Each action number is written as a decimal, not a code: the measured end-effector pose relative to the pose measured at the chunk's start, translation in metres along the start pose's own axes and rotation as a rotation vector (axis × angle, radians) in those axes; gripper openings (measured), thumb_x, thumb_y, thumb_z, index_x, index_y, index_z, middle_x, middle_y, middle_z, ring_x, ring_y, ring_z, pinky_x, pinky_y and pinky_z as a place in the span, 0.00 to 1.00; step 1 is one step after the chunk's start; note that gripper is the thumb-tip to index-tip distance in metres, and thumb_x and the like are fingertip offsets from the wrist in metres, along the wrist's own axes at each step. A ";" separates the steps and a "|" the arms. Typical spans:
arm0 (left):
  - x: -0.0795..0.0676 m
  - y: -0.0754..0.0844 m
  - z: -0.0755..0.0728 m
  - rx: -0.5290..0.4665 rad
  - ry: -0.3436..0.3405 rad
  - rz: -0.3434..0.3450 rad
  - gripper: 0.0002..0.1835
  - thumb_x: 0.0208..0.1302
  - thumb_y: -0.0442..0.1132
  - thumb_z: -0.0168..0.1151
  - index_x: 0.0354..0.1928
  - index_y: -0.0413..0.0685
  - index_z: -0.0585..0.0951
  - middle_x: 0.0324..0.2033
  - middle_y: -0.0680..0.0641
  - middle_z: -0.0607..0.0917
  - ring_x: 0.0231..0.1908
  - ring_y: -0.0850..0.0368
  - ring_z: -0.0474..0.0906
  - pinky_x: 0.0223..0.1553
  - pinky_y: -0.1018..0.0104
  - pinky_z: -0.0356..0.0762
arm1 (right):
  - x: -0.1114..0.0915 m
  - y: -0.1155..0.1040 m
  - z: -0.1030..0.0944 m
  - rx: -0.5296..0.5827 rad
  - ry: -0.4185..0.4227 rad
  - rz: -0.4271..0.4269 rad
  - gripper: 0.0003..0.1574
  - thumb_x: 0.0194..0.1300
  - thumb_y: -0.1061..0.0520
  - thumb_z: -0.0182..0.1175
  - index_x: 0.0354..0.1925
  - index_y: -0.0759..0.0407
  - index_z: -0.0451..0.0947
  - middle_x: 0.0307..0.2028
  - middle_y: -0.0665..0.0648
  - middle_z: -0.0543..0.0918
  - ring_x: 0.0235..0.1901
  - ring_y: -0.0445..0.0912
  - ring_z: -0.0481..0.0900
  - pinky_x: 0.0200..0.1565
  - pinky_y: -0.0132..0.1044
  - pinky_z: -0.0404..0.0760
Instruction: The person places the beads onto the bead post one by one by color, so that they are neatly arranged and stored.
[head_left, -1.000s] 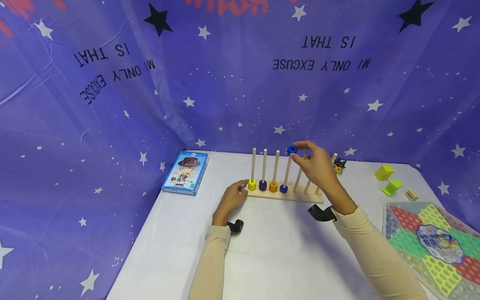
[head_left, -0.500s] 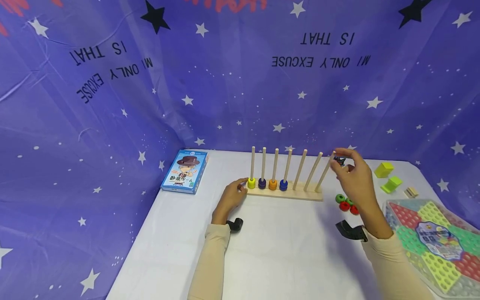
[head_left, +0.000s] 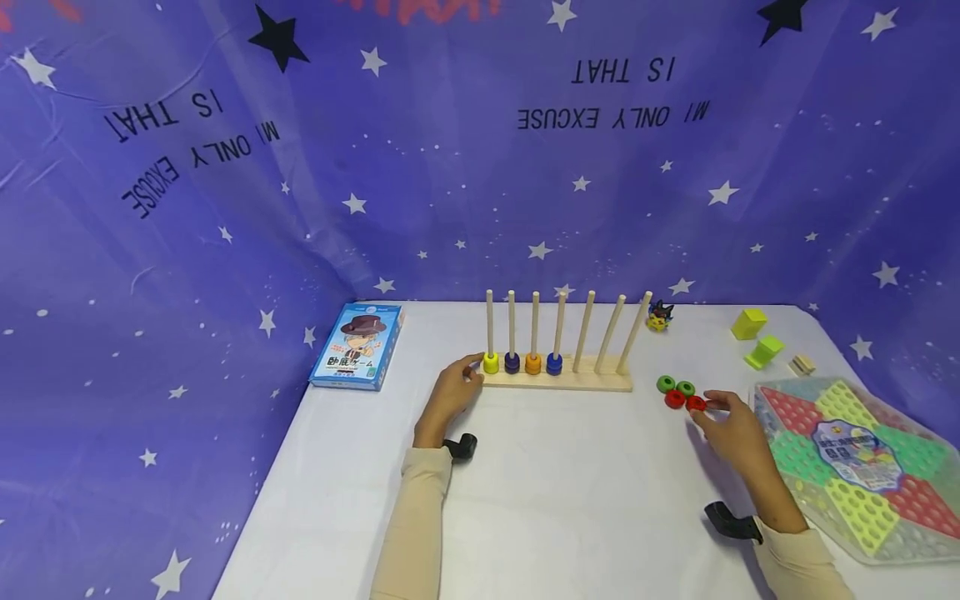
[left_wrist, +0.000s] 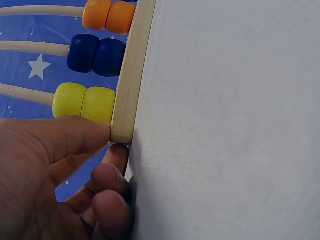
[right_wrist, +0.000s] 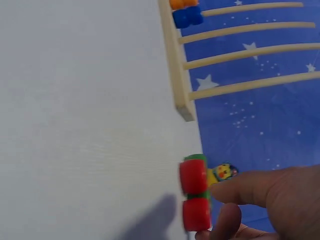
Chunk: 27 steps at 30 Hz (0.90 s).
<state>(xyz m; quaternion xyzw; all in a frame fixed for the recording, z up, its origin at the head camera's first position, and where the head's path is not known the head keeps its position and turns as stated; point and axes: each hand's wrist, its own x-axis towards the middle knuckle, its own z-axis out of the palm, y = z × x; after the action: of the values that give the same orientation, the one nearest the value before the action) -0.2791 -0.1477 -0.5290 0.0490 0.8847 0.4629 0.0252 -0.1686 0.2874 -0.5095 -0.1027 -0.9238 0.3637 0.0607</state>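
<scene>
A wooden rack (head_left: 558, 382) with a row of upright pegs stands toward the back of the table. Its four left pegs carry pairs of beads: yellow beads (left_wrist: 85, 102), dark blue beads (left_wrist: 96, 55), orange beads (left_wrist: 108, 16) and blue beads (right_wrist: 188, 17). My left hand (head_left: 456, 388) holds the left end of the rack's base, fingertips close beside the yellow pair. To the right of the rack, my right hand (head_left: 738, 429) has finger and thumb around a red bead (right_wrist: 196, 215). Another red bead (head_left: 674, 399) and green beads (head_left: 666, 384) sit against it.
A blue card-game box (head_left: 358, 346) lies at the left. A small yellow-and-black figure (head_left: 659, 317) stands behind the rack's right end. Yellow-green blocks (head_left: 763, 352), a small wooden piece (head_left: 802, 364) and a Chinese checkers board (head_left: 858, 454) occupy the right side.
The right hand released a blue bead onto the fourth peg, then moved right and down to the red bead. The left hand stays at the rack's end. The head view shifted slightly.
</scene>
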 end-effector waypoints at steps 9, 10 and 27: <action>-0.002 -0.001 -0.001 0.016 0.009 0.001 0.23 0.65 0.36 0.56 0.63 0.54 0.75 0.36 0.49 0.78 0.29 0.55 0.69 0.28 0.64 0.68 | 0.008 0.008 0.017 -0.058 0.055 -0.084 0.26 0.61 0.57 0.62 0.51 0.74 0.69 0.46 0.76 0.73 0.47 0.69 0.70 0.46 0.62 0.66; -0.001 0.000 -0.001 0.016 0.009 0.002 0.23 0.65 0.36 0.56 0.63 0.54 0.75 0.36 0.49 0.78 0.29 0.55 0.69 0.27 0.63 0.68 | 0.008 0.008 0.018 -0.061 0.066 -0.095 0.25 0.61 0.58 0.63 0.50 0.74 0.70 0.45 0.76 0.74 0.46 0.69 0.70 0.45 0.62 0.67; 0.002 -0.002 0.000 0.046 0.007 0.010 0.23 0.66 0.36 0.55 0.63 0.56 0.75 0.35 0.51 0.78 0.27 0.57 0.69 0.27 0.64 0.68 | 0.011 -0.067 -0.023 0.123 0.276 -0.103 0.26 0.63 0.47 0.61 0.56 0.56 0.74 0.49 0.58 0.76 0.17 0.40 0.68 0.15 0.34 0.65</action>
<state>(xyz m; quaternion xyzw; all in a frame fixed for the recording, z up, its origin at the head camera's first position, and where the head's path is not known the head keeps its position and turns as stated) -0.2808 -0.1486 -0.5302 0.0523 0.8949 0.4429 0.0185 -0.1849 0.2577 -0.4466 -0.1003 -0.8868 0.3983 0.2118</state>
